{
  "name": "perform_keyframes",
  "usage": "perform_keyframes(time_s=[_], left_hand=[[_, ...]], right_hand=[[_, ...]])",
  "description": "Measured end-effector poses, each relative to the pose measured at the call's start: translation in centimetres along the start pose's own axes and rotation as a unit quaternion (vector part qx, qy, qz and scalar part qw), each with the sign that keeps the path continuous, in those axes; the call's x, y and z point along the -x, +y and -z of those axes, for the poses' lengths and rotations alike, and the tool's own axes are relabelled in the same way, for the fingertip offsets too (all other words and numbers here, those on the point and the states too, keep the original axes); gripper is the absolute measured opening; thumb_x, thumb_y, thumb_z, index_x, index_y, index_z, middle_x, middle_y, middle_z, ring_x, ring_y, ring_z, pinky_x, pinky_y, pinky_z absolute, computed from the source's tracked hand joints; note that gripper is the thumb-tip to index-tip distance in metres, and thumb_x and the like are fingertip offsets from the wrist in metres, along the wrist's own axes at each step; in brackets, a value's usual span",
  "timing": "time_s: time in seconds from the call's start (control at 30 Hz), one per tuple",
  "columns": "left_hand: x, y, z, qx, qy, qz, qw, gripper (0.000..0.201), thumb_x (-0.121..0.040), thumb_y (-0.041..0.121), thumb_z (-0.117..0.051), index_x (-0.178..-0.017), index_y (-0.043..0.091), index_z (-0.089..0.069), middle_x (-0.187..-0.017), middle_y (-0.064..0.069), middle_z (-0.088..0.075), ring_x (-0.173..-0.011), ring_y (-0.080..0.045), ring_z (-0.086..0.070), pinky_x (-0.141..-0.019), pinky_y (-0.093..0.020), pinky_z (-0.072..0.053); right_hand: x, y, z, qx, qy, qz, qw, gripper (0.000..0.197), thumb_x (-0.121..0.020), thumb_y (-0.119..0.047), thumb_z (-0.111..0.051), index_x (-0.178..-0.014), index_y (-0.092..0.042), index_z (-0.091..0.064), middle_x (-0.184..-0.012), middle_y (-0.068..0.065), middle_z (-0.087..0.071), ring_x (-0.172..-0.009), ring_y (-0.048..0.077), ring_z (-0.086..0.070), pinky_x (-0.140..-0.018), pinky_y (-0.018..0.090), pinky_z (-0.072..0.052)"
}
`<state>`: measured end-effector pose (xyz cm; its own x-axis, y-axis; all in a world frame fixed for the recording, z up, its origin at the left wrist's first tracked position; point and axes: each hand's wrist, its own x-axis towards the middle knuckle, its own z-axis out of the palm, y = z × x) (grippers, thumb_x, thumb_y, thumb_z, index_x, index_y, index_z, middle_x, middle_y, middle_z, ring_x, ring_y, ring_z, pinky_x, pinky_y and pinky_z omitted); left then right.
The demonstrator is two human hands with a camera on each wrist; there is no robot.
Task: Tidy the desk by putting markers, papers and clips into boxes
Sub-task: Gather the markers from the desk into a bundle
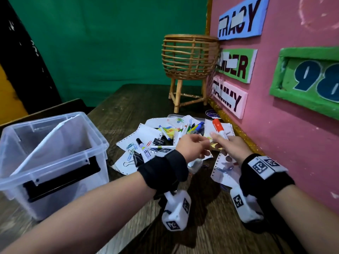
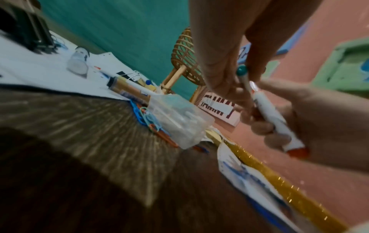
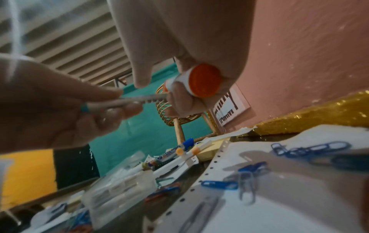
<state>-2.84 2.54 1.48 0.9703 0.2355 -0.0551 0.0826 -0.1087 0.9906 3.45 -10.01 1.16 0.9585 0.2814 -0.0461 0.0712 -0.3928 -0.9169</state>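
My right hand (image 1: 231, 147) grips a thick white marker with an orange cap (image 1: 218, 129), cap pointing up and away, close to the pink wall. The marker's orange end (image 3: 204, 80) shows in the fist in the right wrist view. My left hand (image 1: 197, 144) is right beside it, pinching a thin white pen with a teal end (image 3: 127, 100) whose far end reaches the right hand's fingers. Both hands hover over a pile of papers, markers and clips (image 1: 165, 136). A clear plastic box (image 1: 45, 121) stands open at the left.
A rattan basket on legs (image 1: 189, 57) stands at the back against the pink board (image 1: 293, 125). Black binder clips (image 1: 158, 141), coloured paper clips (image 1: 131, 146) and a black-capped marker (image 1: 142, 147) lie in the pile. A small clear container (image 2: 179, 121) sits among them.
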Motion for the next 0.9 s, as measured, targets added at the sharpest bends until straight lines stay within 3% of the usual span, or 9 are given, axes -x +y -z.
perform_keyframes(time_s=[0.07, 0.2, 0.33, 0.4, 0.47, 0.53, 0.7, 0.83, 0.9], left_hand=[[-0.3, -0.6, -0.3, -0.132, -0.022, -0.057, 0.989, 0.025, -0.092, 0.02, -0.057, -0.108, 0.003, -0.064, -0.093, -0.012, -0.071, -0.073, -0.019, -0.067, -0.068, -0.029, -0.054], [-2.3, -0.4, 0.6, -0.415, 0.001, -0.15, 0.897, 0.025, -0.093, 0.025, -0.051, -0.107, 0.01, -0.066, -0.108, -0.01, -0.069, -0.097, -0.024, -0.063, -0.084, -0.031, -0.049], [-5.0, -0.6, 2.2, -0.578, 0.021, -0.099, 0.81, 0.036, -0.093, 0.024, -0.048, -0.129, 0.024, -0.05, -0.124, -0.011, -0.052, -0.116, -0.03, -0.052, -0.089, -0.034, -0.045], [-5.6, -0.8, 2.5, -0.657, -0.032, -0.065, 0.751, 0.051, -0.092, 0.022, -0.053, -0.14, 0.026, -0.036, -0.139, -0.012, -0.042, -0.13, -0.032, -0.041, -0.102, -0.037, -0.039], [-6.1, -0.8, 2.4, -0.678, -0.061, -0.043, 0.731, 0.052, -0.091, 0.019, -0.053, -0.141, 0.022, -0.036, -0.142, -0.011, -0.043, -0.13, -0.029, -0.042, -0.106, -0.035, -0.036], [-6.9, -0.9, 2.3, -0.669, -0.072, -0.029, 0.739, 0.04, -0.094, 0.019, -0.048, -0.134, 0.015, -0.048, -0.131, -0.012, -0.054, -0.12, -0.028, -0.052, -0.1, -0.033, -0.042], [-7.5, -1.2, 3.2, -0.565, 0.01, -0.034, 0.825, 0.026, -0.086, 0.021, -0.059, -0.107, 0.011, -0.071, -0.108, -0.014, -0.07, -0.1, -0.031, -0.064, -0.084, -0.036, -0.054], [-7.1, -1.1, 3.7, -0.431, 0.092, -0.085, 0.894, 0.014, -0.084, 0.019, -0.064, -0.093, 0.012, -0.073, -0.098, -0.01, -0.072, -0.086, -0.024, -0.064, -0.065, -0.026, -0.046], [-6.4, -0.8, 3.1, -0.323, 0.083, -0.097, 0.938, 0.014, -0.074, 0.015, -0.075, -0.077, 0.019, -0.063, -0.086, -0.006, -0.069, -0.072, -0.017, -0.06, -0.059, -0.025, -0.046]], right_hand=[[-0.1, -0.3, -0.2, 0.032, 0.021, 0.013, 0.999, 0.023, -0.086, -0.033, -0.058, -0.072, -0.015, -0.058, -0.064, 0.001, -0.049, -0.055, 0.015, -0.041, -0.048, 0.023, -0.03], [-0.9, 0.0, 0.0, 0.176, 0.095, 0.035, 0.979, 0.018, -0.089, -0.024, -0.049, -0.079, -0.009, -0.054, -0.072, 0.007, -0.053, -0.058, 0.018, -0.046, -0.048, 0.023, -0.03], [-1.6, 0.6, -0.5, 0.232, 0.129, 0.034, 0.964, 0.023, -0.092, -0.022, -0.044, -0.109, -0.007, -0.049, -0.093, 0.017, -0.061, -0.079, 0.032, -0.062, -0.066, 0.037, -0.052], [-1.8, 0.6, -0.8, 0.257, 0.144, 0.037, 0.955, 0.026, -0.093, -0.021, -0.043, -0.115, -0.007, -0.045, -0.099, 0.019, -0.062, -0.085, 0.036, -0.064, -0.073, 0.041, -0.054], [-2.1, 0.6, -1.0, 0.308, 0.145, 0.032, 0.94, 0.026, -0.094, -0.02, -0.043, -0.117, -0.008, -0.045, -0.099, 0.019, -0.061, -0.087, 0.036, -0.061, -0.069, 0.035, -0.046], [-2.0, 0.5, -1.2, 0.338, 0.145, 0.028, 0.93, 0.025, -0.095, -0.02, -0.043, -0.117, -0.009, -0.045, -0.092, 0.016, -0.057, -0.081, 0.034, -0.055, -0.067, 0.034, -0.042], [-2.3, 0.7, -1.3, 0.304, 0.161, 0.041, 0.938, 0.028, -0.095, -0.027, -0.043, -0.115, -0.008, -0.045, -0.103, 0.019, -0.062, -0.087, 0.034, -0.057, -0.068, 0.033, -0.04], [-2.7, 0.9, -1.3, 0.23, 0.187, 0.063, 0.953, 0.039, -0.094, -0.036, -0.046, -0.116, -0.004, -0.048, -0.107, 0.022, -0.062, -0.095, 0.036, -0.059, -0.07, 0.034, -0.039], [-2.8, 0.8, -1.3, 0.199, 0.195, 0.077, 0.957, 0.045, -0.092, -0.041, -0.047, -0.114, -0.002, -0.051, -0.105, 0.022, -0.063, -0.094, 0.037, -0.059, -0.071, 0.034, -0.04]])
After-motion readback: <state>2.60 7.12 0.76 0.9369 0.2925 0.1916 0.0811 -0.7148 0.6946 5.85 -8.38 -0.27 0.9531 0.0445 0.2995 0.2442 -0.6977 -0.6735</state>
